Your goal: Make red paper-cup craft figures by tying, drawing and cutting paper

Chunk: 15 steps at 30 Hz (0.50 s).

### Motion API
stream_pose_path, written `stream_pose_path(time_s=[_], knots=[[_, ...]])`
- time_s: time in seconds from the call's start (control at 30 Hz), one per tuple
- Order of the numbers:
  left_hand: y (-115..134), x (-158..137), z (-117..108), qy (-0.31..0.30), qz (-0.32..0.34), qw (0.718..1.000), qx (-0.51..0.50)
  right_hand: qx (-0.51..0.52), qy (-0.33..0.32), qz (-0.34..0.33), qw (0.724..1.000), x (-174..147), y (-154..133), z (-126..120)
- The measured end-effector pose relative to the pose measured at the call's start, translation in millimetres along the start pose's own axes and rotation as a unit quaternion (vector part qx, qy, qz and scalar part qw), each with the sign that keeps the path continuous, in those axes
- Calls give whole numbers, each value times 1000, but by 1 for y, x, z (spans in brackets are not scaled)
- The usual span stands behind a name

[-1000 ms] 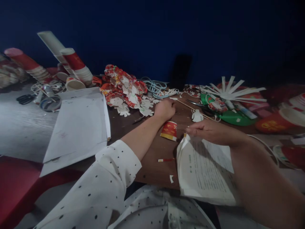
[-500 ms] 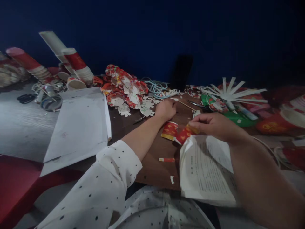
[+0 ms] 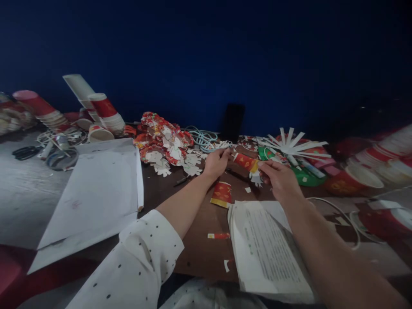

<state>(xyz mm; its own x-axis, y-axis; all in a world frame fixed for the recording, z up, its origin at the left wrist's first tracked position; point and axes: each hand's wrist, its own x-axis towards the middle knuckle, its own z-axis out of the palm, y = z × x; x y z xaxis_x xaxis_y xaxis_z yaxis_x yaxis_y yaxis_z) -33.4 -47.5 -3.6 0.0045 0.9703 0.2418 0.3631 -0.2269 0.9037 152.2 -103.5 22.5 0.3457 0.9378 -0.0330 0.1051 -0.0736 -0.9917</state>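
Note:
My right hand [image 3: 278, 174] pinches a curved red paper piece [image 3: 243, 161] with gold marks and a gold band, holding it by the banded end. Just below that end shows a small white cutout with finger-like strips [image 3: 256, 178]. To the left, my left hand [image 3: 217, 163] is closed with its fingertips pressed together; what they hold, if anything, cannot be made out. A second red paper piece [image 3: 222, 193] with a gold edge lies on the brown table [image 3: 193, 253], nearer to me. An open printed book [image 3: 267, 249] lies under my right forearm.
Red and white decorated paper pieces [image 3: 164, 141] are heaped behind my left forearm. A white board [image 3: 93, 189] lies at left, near stacked paper cups [image 3: 107, 113] and black-handled scissors [image 3: 25, 152]. A fringed white paper cup [image 3: 291, 143] stands on the right, near a green item [image 3: 310, 177].
My right hand has carried the red paper piece away from the book, farther back and toward my left hand. My left fingers have come up into a pinch. The view has tilted upward.

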Motion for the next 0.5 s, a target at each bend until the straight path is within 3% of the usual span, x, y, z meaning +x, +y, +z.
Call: stream_pose_path(time_s=[0.17,0.3,0.4,0.5], knots=[[1,-1,4,-48,-45,990,-124,-118,11,-113,987,-8,-1,0],[4,-5,7,-92,-77,974,-191,-154,29,-166,974,-13,-3,1],[6,-4,10,-97,-96,955,-264,-145,15,-157,977,-12,-1,1],[5,-2,10,-61,-50,965,-248,-52,-28,-110,992,-8,5,4]])
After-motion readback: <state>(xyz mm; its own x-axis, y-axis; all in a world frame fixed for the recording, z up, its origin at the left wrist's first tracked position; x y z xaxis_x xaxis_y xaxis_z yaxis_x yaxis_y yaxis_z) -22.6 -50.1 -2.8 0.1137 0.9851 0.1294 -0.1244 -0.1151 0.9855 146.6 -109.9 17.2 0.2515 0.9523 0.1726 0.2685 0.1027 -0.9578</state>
